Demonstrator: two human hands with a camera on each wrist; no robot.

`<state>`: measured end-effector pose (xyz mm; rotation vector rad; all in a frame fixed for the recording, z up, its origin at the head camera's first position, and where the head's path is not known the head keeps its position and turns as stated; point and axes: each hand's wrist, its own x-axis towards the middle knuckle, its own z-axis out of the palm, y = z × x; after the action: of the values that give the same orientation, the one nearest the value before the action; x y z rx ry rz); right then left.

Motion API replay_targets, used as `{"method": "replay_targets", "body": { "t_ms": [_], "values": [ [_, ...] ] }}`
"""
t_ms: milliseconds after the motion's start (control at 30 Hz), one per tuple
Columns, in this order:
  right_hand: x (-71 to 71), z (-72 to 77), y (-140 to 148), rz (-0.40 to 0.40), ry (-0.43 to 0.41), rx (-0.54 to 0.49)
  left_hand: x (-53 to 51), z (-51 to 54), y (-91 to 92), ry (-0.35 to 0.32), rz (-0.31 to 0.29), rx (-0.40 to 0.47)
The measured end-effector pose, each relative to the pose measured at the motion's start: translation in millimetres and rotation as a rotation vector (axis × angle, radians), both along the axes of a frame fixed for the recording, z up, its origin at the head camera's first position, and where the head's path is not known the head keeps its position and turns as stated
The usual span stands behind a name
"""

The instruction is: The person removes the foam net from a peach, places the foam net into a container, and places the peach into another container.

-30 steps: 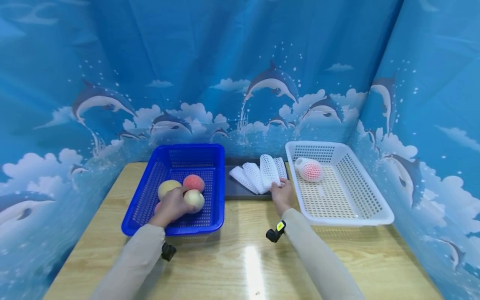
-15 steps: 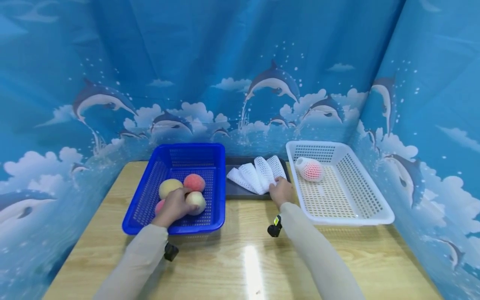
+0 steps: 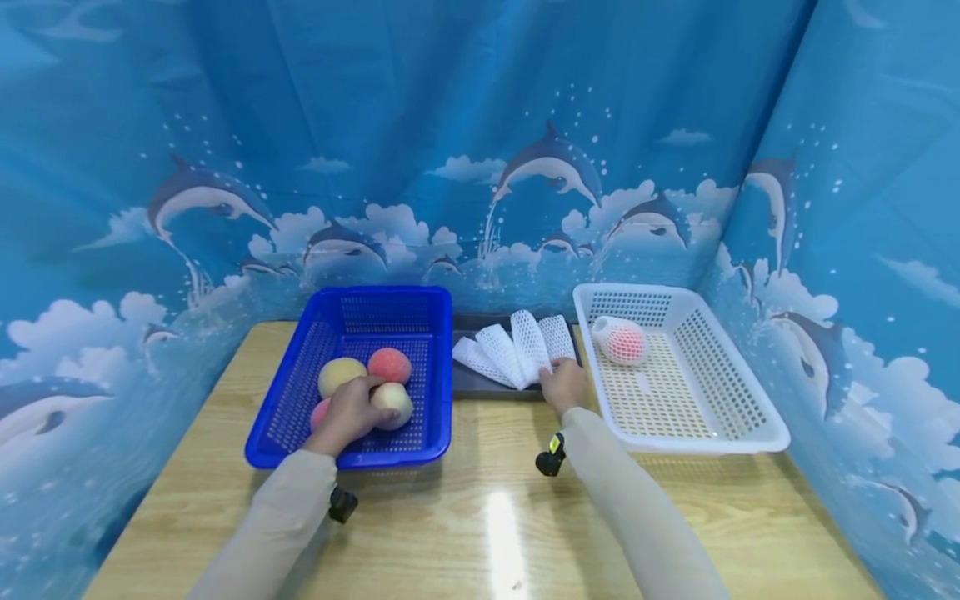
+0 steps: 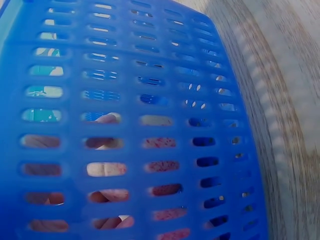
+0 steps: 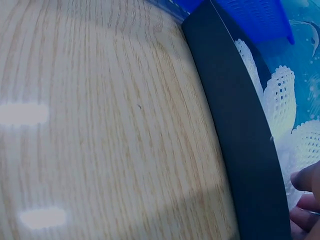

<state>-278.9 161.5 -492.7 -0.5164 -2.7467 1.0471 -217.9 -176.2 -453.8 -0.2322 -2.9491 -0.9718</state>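
In the head view my left hand point(image 3: 349, 413) reaches into the blue basket point(image 3: 258, 433) and grips a pale yellow peach point(image 3: 395, 407). A red peach point(image 3: 389, 364), a yellow peach point(image 3: 339, 372) and a partly covered pink peach point(image 3: 319, 413) lie around it. The left wrist view sees fingers only through slots in the basket wall point(image 4: 127, 47). My right hand point(image 3: 565, 387) pinches the lower end of a white foam net sleeve point(image 3: 530, 346) over the dark tray point(image 3: 472, 387). Other foam net sleeves point(image 3: 498, 350) lie on both sides of it.
Right of the tray stands a white basket point(image 3: 750, 421), with a red peach in a foam net point(image 3: 622, 341) near its left wall. All sit on a wooden table point(image 3: 450, 517). A blue dolphin-print curtain point(image 3: 480, 108) closes off the back and sides.
The sleeve at my right hand dipped toward the others, then stood apart again with its top raised. My left hand stays on the pale peach, almost still.
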Motion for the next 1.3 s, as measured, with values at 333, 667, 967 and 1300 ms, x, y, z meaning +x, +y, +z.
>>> {"method": "replay_targets", "body": {
  "t_ms": [333, 667, 967, 1300],
  "values": [
    [1.6, 2.6, -4, -0.018, -0.015, -0.051, 1.1, -0.8, 0.5, -0.020, 0.016, 0.009],
    [3.6, 8.0, -6, 0.035, 0.065, -0.108, -0.5, -3.2, 0.7, -0.026, 0.028, -0.008],
    [4.6, 8.5, -3, 0.067, 0.089, -0.261, -1.3, -4.7, 2.5, -0.035, 0.023, -0.015],
    [2.0, 23.6, -3, 0.053, 0.154, -0.350, -1.7, -5.3, 2.3, -0.020, 0.024, -0.017]
  ]
}}
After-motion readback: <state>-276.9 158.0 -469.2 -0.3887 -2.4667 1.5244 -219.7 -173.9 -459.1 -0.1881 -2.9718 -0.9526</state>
